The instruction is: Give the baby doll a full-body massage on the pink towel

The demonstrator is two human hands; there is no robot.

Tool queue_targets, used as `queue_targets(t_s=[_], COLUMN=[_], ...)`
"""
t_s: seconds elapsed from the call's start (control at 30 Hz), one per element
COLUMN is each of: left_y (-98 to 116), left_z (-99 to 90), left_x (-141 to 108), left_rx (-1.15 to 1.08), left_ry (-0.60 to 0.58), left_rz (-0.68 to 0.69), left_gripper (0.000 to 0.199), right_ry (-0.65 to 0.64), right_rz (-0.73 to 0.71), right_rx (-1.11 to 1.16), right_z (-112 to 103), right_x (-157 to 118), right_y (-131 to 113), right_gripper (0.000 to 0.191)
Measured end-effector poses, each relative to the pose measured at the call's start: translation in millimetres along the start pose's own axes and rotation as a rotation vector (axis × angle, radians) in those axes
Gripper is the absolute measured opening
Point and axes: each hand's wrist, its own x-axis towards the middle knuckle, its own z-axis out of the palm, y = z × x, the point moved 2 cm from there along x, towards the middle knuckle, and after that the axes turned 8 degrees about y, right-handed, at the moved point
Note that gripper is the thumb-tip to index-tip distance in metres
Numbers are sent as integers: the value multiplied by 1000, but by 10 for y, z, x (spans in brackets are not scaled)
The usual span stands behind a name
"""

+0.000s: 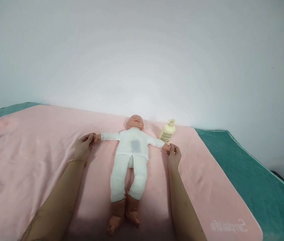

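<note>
A baby doll [132,147] with a white cloth body lies on its back, its arms stretched out to both sides and its bare feet toward me. My left hand [83,144], with a bracelet at the wrist, is closed on the doll's hand at the left. At the right, the fingers of my right hand [174,156] pinch the doll's other hand. A dark square patch shows on the doll's chest. Just beyond my right hand stands a pale yellow pump bottle [167,131], tilted a little in view.
A pink blanket [202,187] with mirrored lettering at its near right corner lies under the doll, wrinkled at the left. Beneath it a green cover [247,177] shows at both sides. A plain white wall [142,60] rises behind.
</note>
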Motion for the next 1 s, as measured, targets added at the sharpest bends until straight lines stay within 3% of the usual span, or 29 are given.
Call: queue_targets(t_s=[0.2,0.5,0.77,1.0], left_y=[-24,12,50,51], left_z=[-12,0,41,44], left_x=[49,-10,-73,-37], left_rx=[-86,115,73,-141], left_ry=[-90,-10,25,-130], left_rz=[-4,44,14,15], left_gripper=[42,50,32,33], right_ry=[-17,13,44,21], right_rz=[11,18,-4,11], right_rx=[33,-20,-55,-11], right_z=[4,5,-8,6], right_x=[15,-28,-26,16], right_y=[12,-26,-26,32], right_gripper=[52,45,41,43])
